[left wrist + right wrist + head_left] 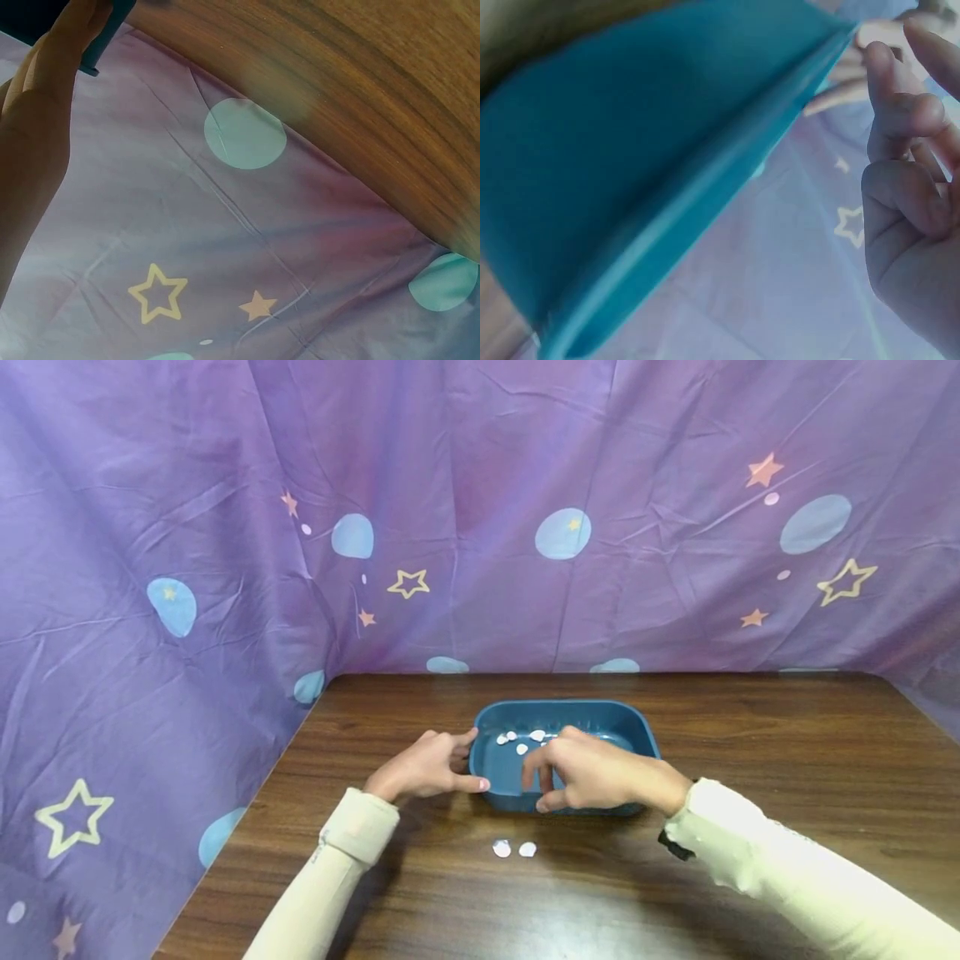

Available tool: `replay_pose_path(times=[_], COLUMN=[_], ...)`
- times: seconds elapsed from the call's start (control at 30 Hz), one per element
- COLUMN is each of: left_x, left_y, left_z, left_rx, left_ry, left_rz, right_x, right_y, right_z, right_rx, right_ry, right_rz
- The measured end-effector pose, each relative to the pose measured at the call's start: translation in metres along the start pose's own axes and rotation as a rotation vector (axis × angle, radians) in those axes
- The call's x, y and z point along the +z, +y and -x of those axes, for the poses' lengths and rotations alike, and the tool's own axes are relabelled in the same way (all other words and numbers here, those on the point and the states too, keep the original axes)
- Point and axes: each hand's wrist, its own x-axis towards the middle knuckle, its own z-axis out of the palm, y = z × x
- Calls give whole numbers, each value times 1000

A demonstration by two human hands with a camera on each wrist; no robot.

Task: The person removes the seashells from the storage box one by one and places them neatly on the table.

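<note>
A blue plastic tub (504, 774) stands on the table with several small, flat, roundish white pieces (522, 749) inside; their kind is unclear. At the tub's left end is my left hand (427, 766), its thumb and fingers spread against the rim and side. My right hand (592, 771) hovers over the tub's front rim, fingers bent and thumb apart from the index finger, with nothing visible between them. It hides part of the tub's inside. Two more white pieces, a left one (502, 848) and a right one (528, 849), lie on the table in front of the tub.
The dark wooden table (787, 760) reaches back to a purple curtain (480, 510) printed with stars and blue ovals. The curtain also hangs along the table's left edge. A black band (676, 846) shows under the right sleeve.
</note>
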Motion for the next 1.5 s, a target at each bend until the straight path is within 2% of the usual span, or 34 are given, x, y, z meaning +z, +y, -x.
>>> replay_pose_path(times=[0.2, 0.43, 0.8, 1.23, 1.5], left_x=[0, -1, -2, 0, 1], left_y=[1, 1, 1, 0, -1], left_z=[1, 0, -1, 0, 0], left_rx=[-15, -2, -8, -11, -3], left_ry=[-3, 1, -14, -10, -4], left_rz=[1, 17, 12, 24, 22], right_x=[-15, -24, -31, -38, -32], right_y=[13, 23, 38, 52, 63], right_z=[-5, -8, -19, -43, -55], right_rx=[19, 4, 40, 107, 123], right_ry=[36, 95, 81, 65, 37], right_rz=[27, 129, 209, 218, 237])
